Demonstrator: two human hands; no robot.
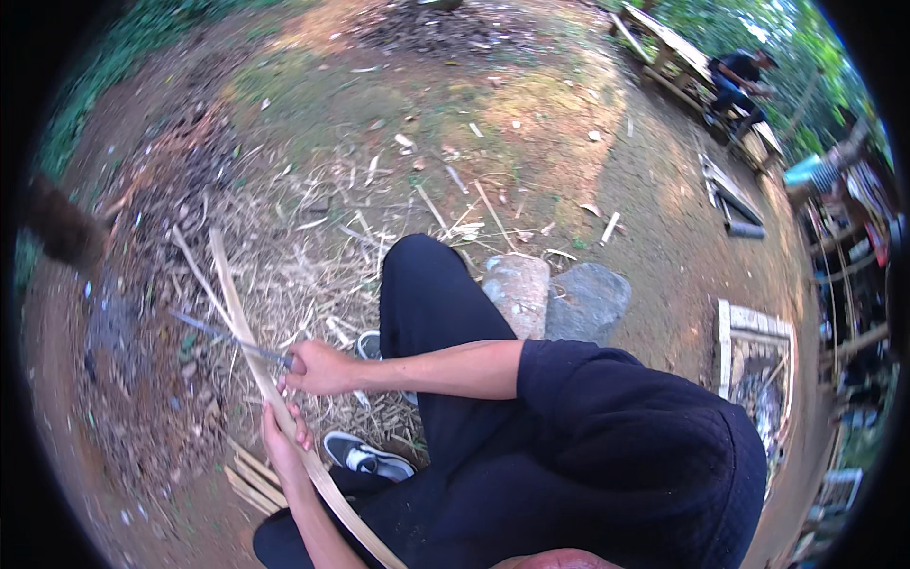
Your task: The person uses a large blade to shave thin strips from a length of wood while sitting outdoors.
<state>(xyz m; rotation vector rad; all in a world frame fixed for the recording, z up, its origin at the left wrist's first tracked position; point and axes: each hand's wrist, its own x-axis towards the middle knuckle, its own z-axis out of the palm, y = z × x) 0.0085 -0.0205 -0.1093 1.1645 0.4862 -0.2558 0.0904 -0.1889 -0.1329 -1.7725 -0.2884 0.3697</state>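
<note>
A long pale strip of wood or bamboo [248,346] slants from my lap up toward the far left. My left hand [284,431] is closed around it, low along its length. A knife [216,331] with a long, thin blade is gripped in my right hand [322,368], just above the left one. The blade crosses the strip and points left. Beyond the blade, a thinner sliver [201,277] stands apart from the strip's far end and meets it near the knife.
Shavings [294,275] litter the ground ahead. Several cut strips [254,484] lie beside my left leg. Two stones [517,289] sit past my knee. A wooden frame [755,327] lies on the right. Another person [739,81] sits on a bench [678,47] at the far right.
</note>
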